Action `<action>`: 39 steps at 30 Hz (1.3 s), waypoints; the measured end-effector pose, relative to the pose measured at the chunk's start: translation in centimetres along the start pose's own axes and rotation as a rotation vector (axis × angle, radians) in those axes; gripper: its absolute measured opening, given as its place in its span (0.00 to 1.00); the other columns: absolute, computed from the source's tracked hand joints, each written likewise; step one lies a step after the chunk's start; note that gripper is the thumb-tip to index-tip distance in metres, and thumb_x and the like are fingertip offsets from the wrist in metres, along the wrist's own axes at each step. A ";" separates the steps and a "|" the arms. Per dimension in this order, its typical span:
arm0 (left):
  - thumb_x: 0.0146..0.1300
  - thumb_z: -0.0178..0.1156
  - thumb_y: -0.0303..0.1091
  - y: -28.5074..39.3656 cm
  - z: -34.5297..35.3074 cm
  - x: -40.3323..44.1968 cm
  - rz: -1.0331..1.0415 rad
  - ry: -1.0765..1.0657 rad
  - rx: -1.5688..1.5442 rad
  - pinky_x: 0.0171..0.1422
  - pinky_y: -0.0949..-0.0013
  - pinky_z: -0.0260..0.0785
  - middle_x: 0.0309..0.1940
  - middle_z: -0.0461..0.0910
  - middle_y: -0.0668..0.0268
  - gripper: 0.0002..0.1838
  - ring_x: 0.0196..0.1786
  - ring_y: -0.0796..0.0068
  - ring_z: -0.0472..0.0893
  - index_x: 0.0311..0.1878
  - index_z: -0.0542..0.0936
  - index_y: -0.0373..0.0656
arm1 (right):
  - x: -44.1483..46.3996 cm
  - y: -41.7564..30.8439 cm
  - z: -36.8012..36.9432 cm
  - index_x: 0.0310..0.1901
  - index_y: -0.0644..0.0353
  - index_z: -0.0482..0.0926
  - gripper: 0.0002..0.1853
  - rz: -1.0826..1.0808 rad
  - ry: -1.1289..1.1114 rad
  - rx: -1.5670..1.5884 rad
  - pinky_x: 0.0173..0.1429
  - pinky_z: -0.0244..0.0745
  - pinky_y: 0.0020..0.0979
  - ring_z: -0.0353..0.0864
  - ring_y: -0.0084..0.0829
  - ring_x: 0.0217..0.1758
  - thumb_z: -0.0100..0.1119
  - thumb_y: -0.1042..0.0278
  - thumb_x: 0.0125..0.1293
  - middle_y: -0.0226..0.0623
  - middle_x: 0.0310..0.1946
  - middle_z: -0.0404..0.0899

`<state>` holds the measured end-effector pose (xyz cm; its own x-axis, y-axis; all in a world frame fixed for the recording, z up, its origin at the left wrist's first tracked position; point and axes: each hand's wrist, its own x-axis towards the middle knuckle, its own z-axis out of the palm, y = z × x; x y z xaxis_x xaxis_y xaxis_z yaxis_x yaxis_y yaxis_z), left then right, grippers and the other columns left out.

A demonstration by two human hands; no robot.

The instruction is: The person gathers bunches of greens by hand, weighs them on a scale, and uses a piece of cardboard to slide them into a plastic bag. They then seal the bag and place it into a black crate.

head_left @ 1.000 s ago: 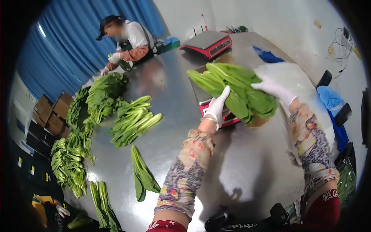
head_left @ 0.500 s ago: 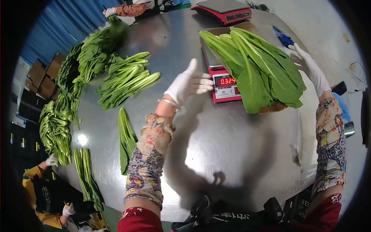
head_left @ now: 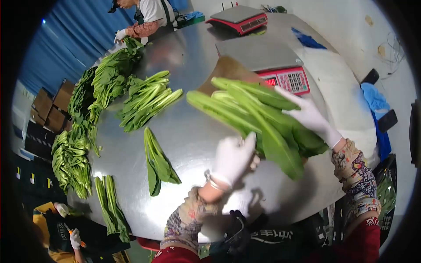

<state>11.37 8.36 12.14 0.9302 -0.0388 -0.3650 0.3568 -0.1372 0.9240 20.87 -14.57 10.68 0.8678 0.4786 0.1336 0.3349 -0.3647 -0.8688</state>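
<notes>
Greens bunch (head_left: pixel 271 124) over bench (head_left: pixel 199 151), just in front of red scale (head_left: pixel 258 52), brown sheet (head_left: pixel 234 72) showing behind stems (head_left: pixel 208 103). Left hand (head_left: pixel 233 160) at near edge, fingers curled, blurred; right hand (head_left: pixel 312 118) against far side, fingers laid on leaves (head_left: pixel 280 147). Grip: can't tell on either. Risk: leaves sliding apart or creasing, likely from loose, uneven support. Look: broad green leaves drooping, pale stems pointing left.

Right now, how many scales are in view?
2. The far scale sits toward the table's back; the nearer scale is just beyond the leafy bunch being handled, partly covered. I see no others, though something could be hidden.
</notes>
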 end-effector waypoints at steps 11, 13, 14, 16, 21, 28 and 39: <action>0.69 0.42 0.60 -8.9 0.9 -7.1 -0.276 -0.307 -0.218 0.38 0.74 0.74 0.27 0.81 0.59 0.35 0.29 0.73 0.80 0.35 0.79 0.32 | -13.7 -5.4 11.5 0.65 0.60 0.65 0.39 0.010 -0.353 -0.693 0.60 0.69 0.39 0.72 0.49 0.58 0.61 0.45 0.57 0.55 0.62 0.63; 0.70 0.42 0.58 -8.4 2.7 -6.7 -0.217 -0.331 -0.217 0.41 0.75 0.73 0.30 0.82 0.59 0.33 0.32 0.73 0.81 0.38 0.80 0.32 | -15.0 -2.9 10.7 0.60 0.63 0.70 0.36 0.158 -0.251 -0.501 0.58 0.70 0.40 0.76 0.49 0.53 0.64 0.47 0.55 0.53 0.54 0.74; 0.71 0.43 0.55 -6.5 3.6 -7.0 -0.208 -0.372 -0.213 0.40 0.76 0.73 0.32 0.83 0.58 0.31 0.33 0.74 0.81 0.39 0.80 0.32 | -15.6 -1.8 8.8 0.57 0.64 0.73 0.33 0.253 -0.303 -0.251 0.58 0.70 0.39 0.76 0.48 0.53 0.64 0.49 0.55 0.53 0.53 0.75; 0.72 0.45 0.51 -4.7 4.4 -5.5 -0.086 -0.425 -0.068 0.40 0.75 0.73 0.32 0.84 0.58 0.28 0.32 0.75 0.82 0.39 0.81 0.32 | -19.0 -0.2 6.2 0.48 0.64 0.78 0.25 0.426 -0.194 0.017 0.52 0.72 0.38 0.79 0.44 0.48 0.63 0.52 0.56 0.48 0.40 0.80; 0.72 0.48 0.44 -1.9 9.0 0.3 0.299 -0.239 -0.049 0.40 0.75 0.72 0.29 0.84 0.60 0.21 0.31 0.77 0.82 0.41 0.81 0.34 | -28.9 -1.0 4.2 0.47 0.65 0.79 0.18 0.598 0.386 0.144 0.48 0.74 0.29 0.81 0.30 0.41 0.64 0.64 0.57 0.43 0.37 0.82; 0.65 0.59 0.38 1.1 23.8 10.6 0.580 -0.365 -0.019 0.42 0.76 0.70 0.35 0.84 0.63 0.14 0.35 0.79 0.80 0.45 0.81 0.36 | -38.3 -4.5 -1.5 0.49 0.68 0.79 0.18 0.734 0.903 0.146 0.47 0.74 0.26 0.81 0.25 0.39 0.62 0.75 0.56 0.42 0.36 0.83; 0.55 0.66 0.37 1.4 37.5 19.1 0.774 -0.266 0.423 0.41 0.65 0.72 0.31 0.81 0.60 0.10 0.32 0.65 0.80 0.32 0.82 0.40 | -41.5 -1.8 -6.1 0.39 0.71 0.79 0.11 0.716 1.027 -0.043 0.50 0.73 0.29 0.81 0.34 0.43 0.62 0.83 0.51 0.46 0.41 0.82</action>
<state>26.46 -29.72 2.22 0.8276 -0.4894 0.2750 -0.4663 -0.3266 0.8221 -13.52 -38.66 9.61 0.7379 -0.6740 -0.0353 -0.3349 -0.3203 -0.8862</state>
